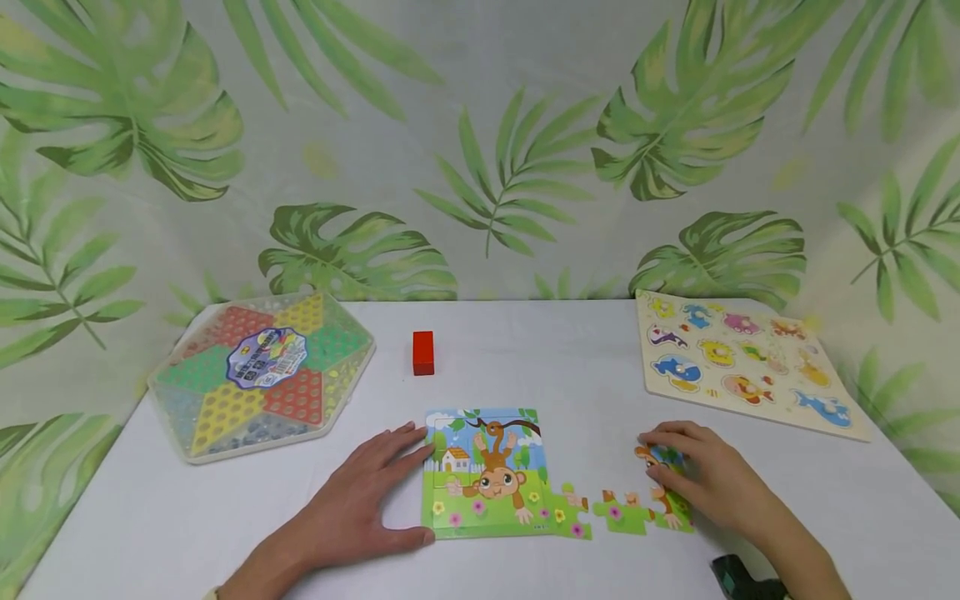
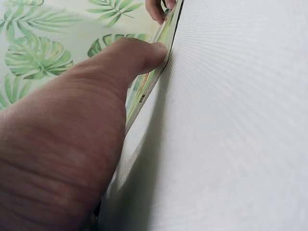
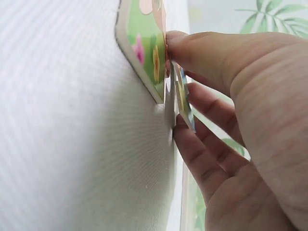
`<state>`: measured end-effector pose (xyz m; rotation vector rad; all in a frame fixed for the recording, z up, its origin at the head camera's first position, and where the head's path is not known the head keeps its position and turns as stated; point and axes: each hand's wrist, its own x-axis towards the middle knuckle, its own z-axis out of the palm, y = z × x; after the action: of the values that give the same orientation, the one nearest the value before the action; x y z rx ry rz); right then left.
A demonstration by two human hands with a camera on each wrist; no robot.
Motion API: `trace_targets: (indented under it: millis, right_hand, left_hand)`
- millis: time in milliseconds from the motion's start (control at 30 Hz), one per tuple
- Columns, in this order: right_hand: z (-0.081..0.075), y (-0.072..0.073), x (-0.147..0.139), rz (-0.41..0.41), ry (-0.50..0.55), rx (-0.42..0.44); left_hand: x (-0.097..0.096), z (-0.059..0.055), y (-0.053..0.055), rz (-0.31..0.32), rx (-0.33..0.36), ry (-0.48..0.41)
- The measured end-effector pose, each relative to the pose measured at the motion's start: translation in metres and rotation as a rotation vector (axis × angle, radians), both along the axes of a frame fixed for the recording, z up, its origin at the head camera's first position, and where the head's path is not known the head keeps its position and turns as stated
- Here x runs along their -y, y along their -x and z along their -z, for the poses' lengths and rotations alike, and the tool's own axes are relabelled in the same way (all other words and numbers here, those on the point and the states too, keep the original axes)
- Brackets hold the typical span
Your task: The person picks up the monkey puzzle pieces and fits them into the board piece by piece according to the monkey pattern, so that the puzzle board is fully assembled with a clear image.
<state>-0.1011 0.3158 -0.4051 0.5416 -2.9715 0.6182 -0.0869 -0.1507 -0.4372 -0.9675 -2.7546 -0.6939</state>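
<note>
A square jigsaw board (image 1: 487,467) with a monkey picture lies flat on the white table. My left hand (image 1: 356,504) rests at its left side, fingertips along that edge and thumb by the near corner. In the left wrist view the thumb (image 2: 149,57) touches the board's edge. My right hand (image 1: 712,477) pinches a jigsaw piece (image 3: 184,94) between thumb and fingers, slightly tilted above the table. Below it lies a corner piece (image 1: 678,510) with green and a monkey's hand. Another flowered piece (image 1: 624,517) sits left of that, and one more (image 1: 566,512) lies against the board's right edge.
A hexagonal Chinese checkers board (image 1: 348,350) lies at the back left, with a red block (image 1: 423,353) to its right. At the back right is a wooden sea-animal peg puzzle (image 1: 705,398). A leaf-printed cloth (image 1: 525,50) hangs behind the table.
</note>
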Motion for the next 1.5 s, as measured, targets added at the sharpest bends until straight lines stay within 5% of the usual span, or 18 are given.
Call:
trace_targets:
  millis: [833, 1500]
  right_hand:
    - [0.000, -0.001, 0.002, 0.037, -0.015, 0.007]
    - [-0.005, -0.005, 0.019, 0.012, 0.008, -0.159]
  left_hand:
    - [0.000, 0.002, -0.001, 0.000, -0.012, 0.003]
    - [0.000, 0.001, 0.000, 0.006, -0.033, 0.000]
